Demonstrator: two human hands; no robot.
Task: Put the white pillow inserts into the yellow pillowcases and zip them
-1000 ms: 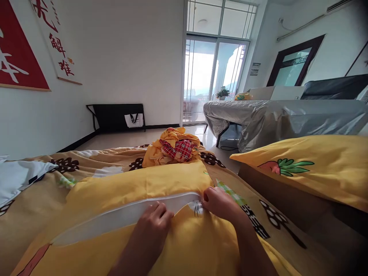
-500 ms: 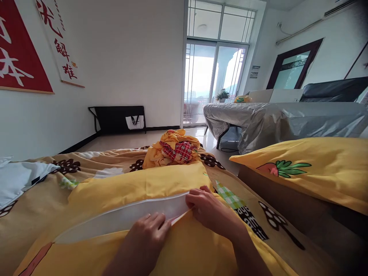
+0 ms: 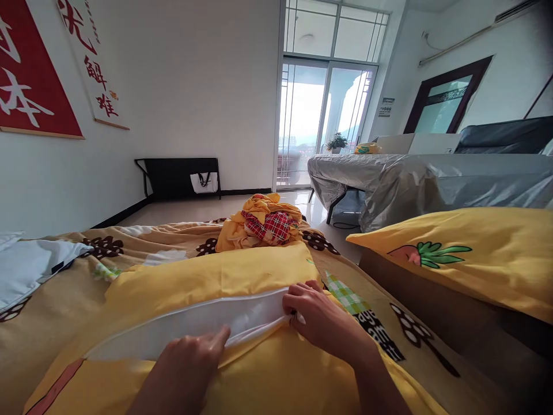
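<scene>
A yellow pillowcase [image 3: 207,282] lies on the bed in front of me, its long opening showing the white pillow [image 3: 185,331] inside. My right hand [image 3: 317,314] pinches the case's edge at the right end of the opening, fingers closed on the fabric. My left hand [image 3: 188,360] rests on the lower yellow edge near the middle of the opening, fingers curled against the white pillow.
A patterned tan bedsheet [image 3: 64,300] covers the bed. A crumpled yellow and red checked cloth pile [image 3: 263,225] sits at the far end. A second yellow carrot-print pillow [image 3: 466,253] lies on the right. White cloth [image 3: 26,265] lies at the left. A grey-covered table [image 3: 423,178] stands beyond.
My left hand has slid left and nearer to me along the opening. My right hand moved slightly left from the corner, still pinching the edge.
</scene>
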